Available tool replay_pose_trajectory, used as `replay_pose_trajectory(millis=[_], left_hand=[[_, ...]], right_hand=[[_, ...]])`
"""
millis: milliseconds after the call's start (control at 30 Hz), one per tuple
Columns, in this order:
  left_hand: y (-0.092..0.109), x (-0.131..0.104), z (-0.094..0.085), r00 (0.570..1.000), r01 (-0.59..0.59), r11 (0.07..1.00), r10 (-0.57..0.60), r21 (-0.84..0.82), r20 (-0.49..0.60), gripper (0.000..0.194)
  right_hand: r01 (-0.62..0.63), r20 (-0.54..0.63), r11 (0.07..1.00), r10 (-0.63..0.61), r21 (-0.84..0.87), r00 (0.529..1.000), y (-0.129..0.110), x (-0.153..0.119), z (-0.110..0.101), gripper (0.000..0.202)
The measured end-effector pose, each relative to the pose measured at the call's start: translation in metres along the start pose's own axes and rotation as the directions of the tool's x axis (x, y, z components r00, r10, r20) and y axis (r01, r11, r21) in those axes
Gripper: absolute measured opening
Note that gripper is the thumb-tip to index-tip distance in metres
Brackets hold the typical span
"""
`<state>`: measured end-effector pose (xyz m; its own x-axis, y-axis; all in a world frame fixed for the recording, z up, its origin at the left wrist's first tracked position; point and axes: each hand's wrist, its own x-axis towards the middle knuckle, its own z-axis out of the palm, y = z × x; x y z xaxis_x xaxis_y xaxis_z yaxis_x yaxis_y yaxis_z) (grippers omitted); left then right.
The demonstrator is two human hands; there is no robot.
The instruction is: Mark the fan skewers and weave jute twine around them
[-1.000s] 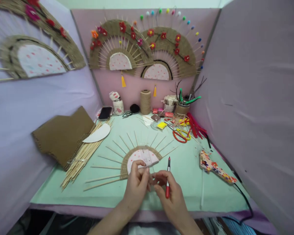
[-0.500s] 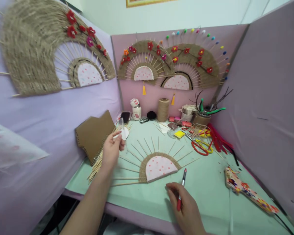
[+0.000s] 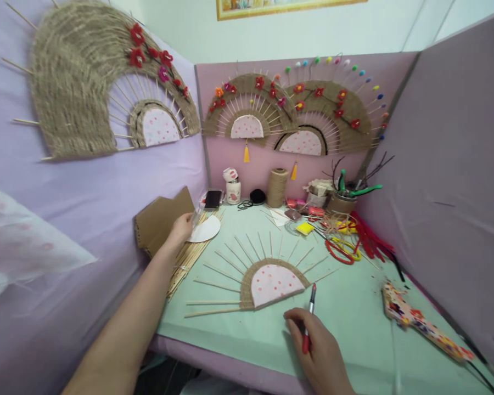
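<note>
My left hand (image 3: 183, 226) reaches to the far left, its fingers closed on a clear plastic strip (image 3: 197, 213) over the bamboo sticks (image 3: 189, 258). Close beside it, a rounded white piece (image 3: 207, 229) lies on the sticks. Low at the front, my right hand (image 3: 319, 348) holds a silver pen with red ends (image 3: 312, 307), tip pointing away. Between the hands lies a half-round fan base (image 3: 274, 285), pink-dotted white cloth edged with twine, with thin sticks fanning out from it.
Brown cardboard (image 3: 160, 219) leans at the left wall. A twine spool (image 3: 277, 187), jars and a pot of pliers (image 3: 341, 200) line the back. Scissors (image 3: 341, 251) and red pipe cleaners (image 3: 370, 238) lie right, beyond a flower-patterned glue gun (image 3: 424, 323). Finished fans (image 3: 78, 82) hang on the walls.
My left hand has moved left and away from me with the clear strip, uncovering more of the white piece. My right hand keeps its hold on the pen. The view has shifted slightly.
</note>
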<state>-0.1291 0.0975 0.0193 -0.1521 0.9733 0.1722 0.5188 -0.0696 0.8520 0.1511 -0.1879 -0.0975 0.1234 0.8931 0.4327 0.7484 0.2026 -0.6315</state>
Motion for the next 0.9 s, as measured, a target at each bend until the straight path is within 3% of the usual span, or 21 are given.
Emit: replay_pose_trajectory(millis=[100,200,333,500,700,900], left_hand=[[0.004,0.006,0.013,0.999,-0.027,0.999,0.027,0.025,0.027,0.039],[0.017,0.002,0.037,0.991,-0.074,0.997,0.073,0.000,0.116,0.047],[0.044,-0.016,0.076,0.942,-0.132,0.985,0.160,-0.112,0.296,0.052],[0.082,-0.029,0.135,0.874,-0.062,0.970,0.167,-0.236,0.456,0.059],[0.114,-0.020,0.219,0.811,-0.131,0.974,0.211,-0.183,0.546,0.037],[0.138,-0.005,0.288,0.753,-0.306,0.950,0.283,-0.066,0.594,0.021]], right_hand=[[-0.005,0.019,1.000,0.005,-0.008,1.000,-0.002,0.001,0.000,0.013],[-0.008,0.026,1.000,0.008,-0.016,1.000,-0.005,0.002,-0.001,0.013],[-0.002,0.013,1.000,0.002,-0.024,1.000,-0.010,0.005,-0.002,0.013],[0.016,-0.031,0.999,-0.017,-0.030,0.999,-0.016,0.009,-0.006,0.014],[0.059,-0.062,0.997,-0.062,-0.045,0.996,-0.011,0.009,-0.006,0.014],[0.071,-0.094,0.979,-0.090,-0.190,0.992,0.009,0.004,0.013,0.017]])
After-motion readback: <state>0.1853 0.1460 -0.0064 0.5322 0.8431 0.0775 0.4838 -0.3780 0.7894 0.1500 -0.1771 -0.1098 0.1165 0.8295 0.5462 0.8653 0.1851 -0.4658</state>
